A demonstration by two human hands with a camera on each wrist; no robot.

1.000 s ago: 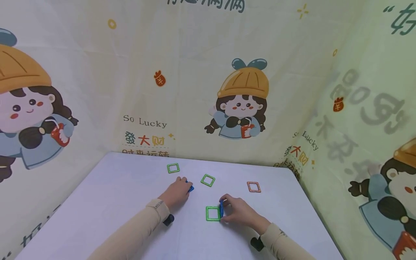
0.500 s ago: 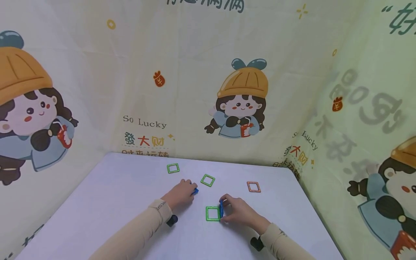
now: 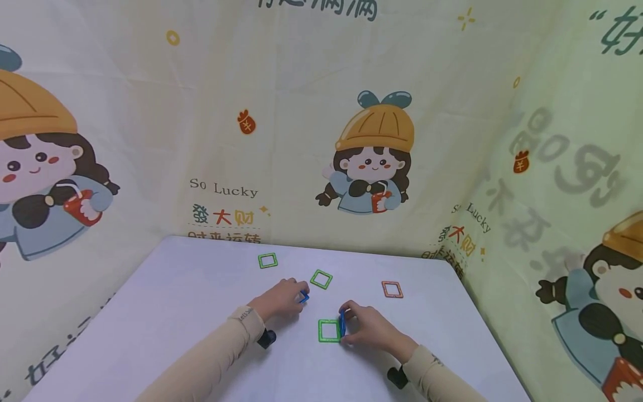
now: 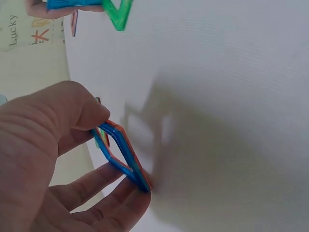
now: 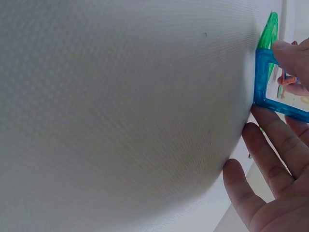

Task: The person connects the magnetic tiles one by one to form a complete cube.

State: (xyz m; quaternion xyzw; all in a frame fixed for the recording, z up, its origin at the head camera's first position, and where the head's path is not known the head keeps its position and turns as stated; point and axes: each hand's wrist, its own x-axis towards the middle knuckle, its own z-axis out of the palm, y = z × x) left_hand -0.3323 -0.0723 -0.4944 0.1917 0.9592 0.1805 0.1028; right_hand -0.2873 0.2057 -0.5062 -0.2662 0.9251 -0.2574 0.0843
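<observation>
My left hand [image 3: 278,298] pinches a blue square magnetic tile [image 4: 129,153] between thumb and fingers, above the white table in the left wrist view. Orange shows along the edges of that tile. At the middle of the table, my right hand [image 3: 374,329] holds another blue square magnetic tile [image 5: 261,79] on edge, with its thumb and fingertips at opposite sides. This upright tile stands along the right side of a green square tile [image 3: 320,330], which lies flat. The left hand is to the left of and a little farther back than the green tile.
Farther back on the white table [image 3: 150,335] lie two green square tiles, a left one [image 3: 268,267] and a middle one [image 3: 313,276]. An orange square tile [image 3: 394,296] lies to the right. A printed cloth [image 3: 296,139] hangs behind the table.
My left hand has moved slightly to the right with its blue tile, which now shows more of its open frame. The right hand and the flat tiles stay put.
</observation>
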